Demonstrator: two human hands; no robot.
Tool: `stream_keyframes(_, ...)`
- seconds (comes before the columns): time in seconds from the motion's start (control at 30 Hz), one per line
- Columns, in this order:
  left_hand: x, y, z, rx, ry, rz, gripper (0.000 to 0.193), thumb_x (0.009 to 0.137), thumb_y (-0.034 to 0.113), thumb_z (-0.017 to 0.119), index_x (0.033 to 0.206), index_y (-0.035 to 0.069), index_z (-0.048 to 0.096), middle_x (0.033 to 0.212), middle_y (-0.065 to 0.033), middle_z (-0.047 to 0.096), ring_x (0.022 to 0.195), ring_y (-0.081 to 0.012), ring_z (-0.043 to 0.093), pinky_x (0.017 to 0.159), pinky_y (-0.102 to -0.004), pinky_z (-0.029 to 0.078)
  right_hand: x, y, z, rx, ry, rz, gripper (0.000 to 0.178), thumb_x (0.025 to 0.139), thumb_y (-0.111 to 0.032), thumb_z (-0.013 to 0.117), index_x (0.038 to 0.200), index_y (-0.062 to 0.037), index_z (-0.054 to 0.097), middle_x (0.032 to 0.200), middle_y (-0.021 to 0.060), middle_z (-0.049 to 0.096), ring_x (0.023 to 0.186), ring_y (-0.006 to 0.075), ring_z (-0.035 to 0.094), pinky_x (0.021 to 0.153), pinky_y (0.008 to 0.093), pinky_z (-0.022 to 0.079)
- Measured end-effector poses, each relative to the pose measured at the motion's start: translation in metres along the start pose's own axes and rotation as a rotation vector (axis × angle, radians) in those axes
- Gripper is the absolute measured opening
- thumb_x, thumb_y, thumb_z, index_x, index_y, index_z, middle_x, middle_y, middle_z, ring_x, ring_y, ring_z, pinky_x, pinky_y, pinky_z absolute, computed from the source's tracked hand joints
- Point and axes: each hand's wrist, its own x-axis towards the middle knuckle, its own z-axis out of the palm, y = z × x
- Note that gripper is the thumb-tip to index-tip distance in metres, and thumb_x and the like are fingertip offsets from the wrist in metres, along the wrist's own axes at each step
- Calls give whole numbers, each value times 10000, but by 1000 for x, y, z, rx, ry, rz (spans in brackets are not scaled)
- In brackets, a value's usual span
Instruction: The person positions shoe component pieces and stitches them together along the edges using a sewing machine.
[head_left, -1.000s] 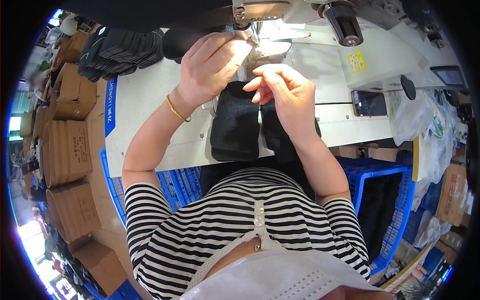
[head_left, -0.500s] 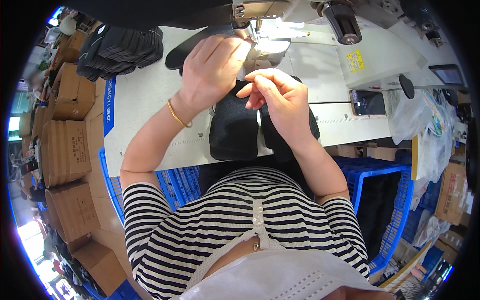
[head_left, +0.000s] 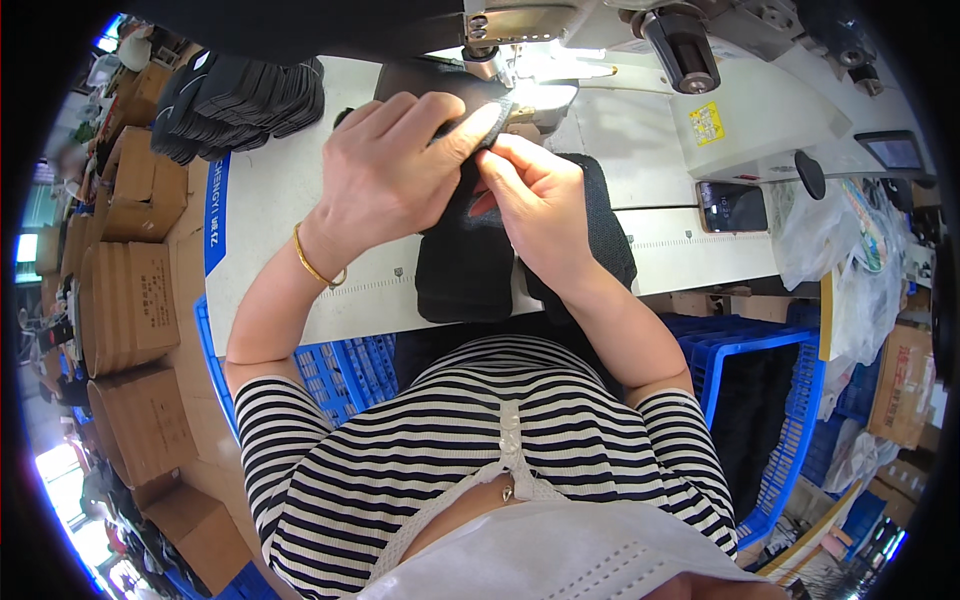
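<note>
In front of the sewing machine's needle area [head_left: 490,65], under its bright lamp, I hold a black fabric piece [head_left: 425,80]. My left hand [head_left: 385,170] curls round it, thumb along its edge, with a gold bangle on that wrist. Close beside the left thumb, my right hand [head_left: 540,195] pinches the near edge of the piece; its fingertips are partly hidden. Below the hands, a stack of black fabric pieces [head_left: 463,275] lies near the table edge. A second black stack [head_left: 605,220] sits to its right, partly under my right wrist.
A tied pile of black pieces [head_left: 245,105] stands at the table's far left. A phone [head_left: 733,207] lies on the white tabletop [head_left: 655,235] at right. Blue plastic crates [head_left: 350,375] stand below the table. Cardboard boxes [head_left: 135,310] line the floor at left.
My left hand has moved left and toward me, turning the black piece's edge up. My right hand has shifted slightly left and closed on that edge.
</note>
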Motion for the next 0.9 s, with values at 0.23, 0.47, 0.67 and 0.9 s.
stream_keyframes(0.23, -3, 38, -2, 81, 27, 3, 394, 634, 24, 668, 1026, 8, 712, 952, -63, 649, 709, -186, 573, 604, -295, 492, -12, -4, -11, -94, 115, -58, 161, 969, -117, 563, 976, 14, 657, 667, -47, 540, 586, 4, 446, 495, 190, 355)
stream_keyframes(0.47, 2, 38, 5, 96, 59, -15, 405, 606, 21, 669, 1007, -18, 702, 980, -70, 655, 762, -209, 582, 649, -304, 510, -11, -6, -12, -126, 115, -119, 193, 978, -142, 557, 986, 21, 660, 635, -52, 517, 569, 2, 412, 488, 199, 322)
stream_keyframes(0.67, 9, 31, 17, 117, 48, -56, 336, 608, 30, 677, 942, -4, 699, 951, -57, 655, 777, -190, 600, 644, -292, 504, -7, -7, -11, -34, 135, -89, 212, 978, -142, 552, 996, 32, 672, 641, -17, 552, 588, 17, 490, 520, 208, 454)
stream_keyframes(0.9, 14, 23, 27, 164, 66, -44, 279, 643, 36, 680, 921, 10, 693, 953, -59, 658, 781, -183, 607, 652, -290, 507, 2, -6, -15, -57, 136, -87, 218, 976, -136, 548, 995, 41, 674, 694, 11, 611, 597, 39, 546, 545, 217, 510)
